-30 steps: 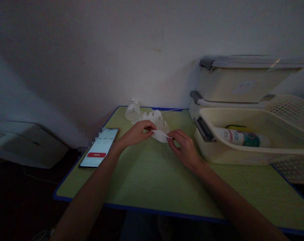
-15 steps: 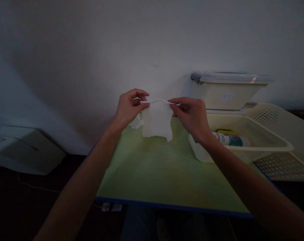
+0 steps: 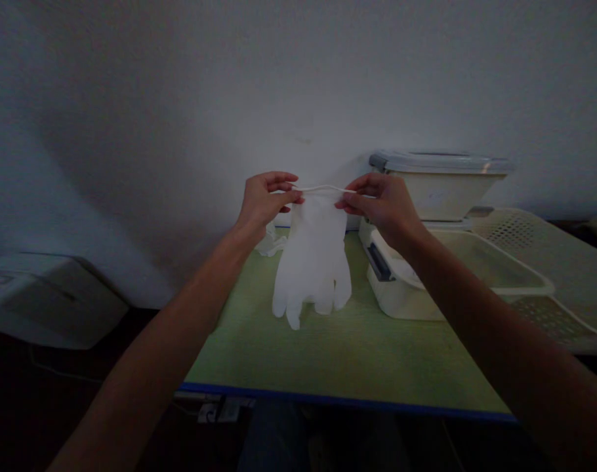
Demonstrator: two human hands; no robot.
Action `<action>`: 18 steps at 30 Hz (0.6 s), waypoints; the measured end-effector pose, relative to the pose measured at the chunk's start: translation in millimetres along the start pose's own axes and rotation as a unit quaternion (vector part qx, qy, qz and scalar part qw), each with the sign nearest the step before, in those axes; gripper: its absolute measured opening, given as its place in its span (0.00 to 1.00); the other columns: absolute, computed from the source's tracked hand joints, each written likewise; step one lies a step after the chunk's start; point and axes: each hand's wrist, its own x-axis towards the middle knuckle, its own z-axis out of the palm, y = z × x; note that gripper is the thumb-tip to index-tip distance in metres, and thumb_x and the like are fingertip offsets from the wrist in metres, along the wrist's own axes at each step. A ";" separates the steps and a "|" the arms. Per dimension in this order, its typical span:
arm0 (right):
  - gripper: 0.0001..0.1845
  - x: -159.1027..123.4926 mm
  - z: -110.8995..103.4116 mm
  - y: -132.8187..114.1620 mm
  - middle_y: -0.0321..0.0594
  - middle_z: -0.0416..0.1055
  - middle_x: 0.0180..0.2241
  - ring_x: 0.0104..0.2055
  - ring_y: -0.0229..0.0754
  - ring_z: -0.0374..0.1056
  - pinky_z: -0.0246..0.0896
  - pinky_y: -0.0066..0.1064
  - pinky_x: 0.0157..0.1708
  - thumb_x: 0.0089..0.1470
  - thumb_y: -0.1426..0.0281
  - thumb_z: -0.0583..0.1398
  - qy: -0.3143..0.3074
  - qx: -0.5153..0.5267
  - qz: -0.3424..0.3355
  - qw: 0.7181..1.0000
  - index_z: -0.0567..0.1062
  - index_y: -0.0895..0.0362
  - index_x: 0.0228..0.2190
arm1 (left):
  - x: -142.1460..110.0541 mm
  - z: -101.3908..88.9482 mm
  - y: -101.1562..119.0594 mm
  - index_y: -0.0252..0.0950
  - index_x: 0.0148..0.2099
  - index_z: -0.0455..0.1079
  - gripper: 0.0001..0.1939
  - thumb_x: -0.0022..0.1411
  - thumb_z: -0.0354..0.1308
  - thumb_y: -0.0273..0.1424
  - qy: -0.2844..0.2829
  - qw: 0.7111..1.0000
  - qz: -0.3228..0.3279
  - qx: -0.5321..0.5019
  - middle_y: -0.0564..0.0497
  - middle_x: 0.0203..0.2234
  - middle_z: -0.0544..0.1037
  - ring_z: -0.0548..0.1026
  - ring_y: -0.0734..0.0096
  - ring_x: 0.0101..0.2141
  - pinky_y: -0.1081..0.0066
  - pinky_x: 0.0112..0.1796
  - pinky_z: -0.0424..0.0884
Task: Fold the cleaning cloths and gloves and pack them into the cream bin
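A white disposable glove (image 3: 315, 255) hangs upright between my hands, cuff at the top and fingers spread downward over the table. My left hand (image 3: 266, 200) pinches the left end of the cuff between thumb and fingers. At the other end, my right hand (image 3: 380, 203) grips the cuff the same way, so its rim is stretched nearly straight. Behind the glove, partly covered by it and my left hand, a crumpled whitish item (image 3: 270, 244) lies on the table; its kind is unclear.
The green table (image 3: 328, 360) has a blue edge. At right sit a cream bin (image 3: 407, 301), a lidded box (image 3: 441, 190) behind it and a perforated basket (image 3: 549, 242). A white boxy object (image 3: 57, 295) stands at far left, and a wall rises behind.
The glove has unfolded downward, so its fingers now show. Both hands have shifted slightly right in view, still holding the cuff. The bottle in the bin is no longer visible.
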 end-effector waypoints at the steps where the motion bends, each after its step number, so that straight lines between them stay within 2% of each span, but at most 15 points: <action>1: 0.09 5.5 1.4 5.6 0.33 0.68 0.19 0.24 0.34 0.68 0.66 0.28 0.26 0.42 0.83 0.60 0.018 -0.019 -0.007 1.000 0.67 0.58 0.20 | 4.7 2.9 -2.6 0.31 0.33 0.71 0.11 0.44 0.60 0.18 -0.003 1.000 -0.005 0.002 0.56 0.22 0.72 0.73 0.79 0.23 0.82 0.21 0.65; 5: 0.11 28.4 2.1 9.1 0.34 0.68 0.22 0.27 0.38 0.68 0.66 0.32 0.29 0.38 0.81 0.61 0.058 -0.103 -0.051 0.992 0.65 0.56 0.20 | 24.6 8.5 -0.3 0.29 0.30 0.72 0.07 0.44 0.60 0.18 0.002 0.999 0.047 0.012 0.53 0.23 0.74 0.73 0.77 0.26 0.78 0.26 0.69; 9: 0.09 24.9 -2.4 -4.5 0.34 0.67 0.24 0.26 0.38 0.66 0.64 0.31 0.28 0.39 0.78 0.61 0.036 -0.200 -0.113 0.973 0.65 0.55 0.21 | 24.6 0.9 8.5 0.30 0.28 0.72 0.05 0.44 0.61 0.21 0.000 0.994 0.106 0.028 0.52 0.25 0.76 0.73 0.78 0.26 0.78 0.26 0.70; 11: 0.06 5.5 -3.3 -4.6 0.34 0.67 0.22 0.25 0.38 0.66 0.62 0.30 0.28 0.42 0.77 0.59 0.007 -0.258 -0.136 0.957 0.66 0.55 0.23 | 9.3 -6.2 4.1 0.31 0.28 0.72 0.04 0.44 0.62 0.23 -0.018 0.993 0.113 0.042 0.52 0.25 0.77 0.74 0.77 0.26 0.79 0.25 0.70; 13: 0.04 -24.4 -2.4 3.7 0.36 0.69 0.24 0.26 0.39 0.67 0.62 0.30 0.28 0.46 0.77 0.57 -0.027 -0.295 -0.153 0.943 0.67 0.56 0.26 | -16.3 -13.8 -9.4 0.31 0.28 0.73 0.04 0.44 0.62 0.25 -0.048 0.991 0.108 0.067 0.51 0.25 0.77 0.74 0.75 0.28 0.79 0.24 0.69; 15: 0.04 -60.9 -0.6 19.2 0.39 0.70 0.26 0.28 0.39 0.67 0.61 0.30 0.29 0.48 0.77 0.55 -0.084 -0.334 -0.162 0.925 0.68 0.57 0.27 | -49.1 -20.6 -30.0 0.33 0.28 0.74 0.03 0.46 0.60 0.25 -0.094 0.985 0.089 0.113 0.50 0.28 0.78 0.74 0.73 0.31 0.80 0.23 0.67; 18: 0.07 -115.4 1.3 47.6 0.41 0.71 0.30 0.30 0.40 0.68 0.61 0.30 0.31 0.51 0.78 0.53 -0.195 -0.374 -0.117 0.899 0.69 0.56 0.29 | -99.7 -27.8 -65.0 0.34 0.28 0.73 0.07 0.48 0.55 0.20 -0.195 0.965 0.024 0.175 0.51 0.29 0.77 0.73 0.74 0.30 0.81 0.21 0.63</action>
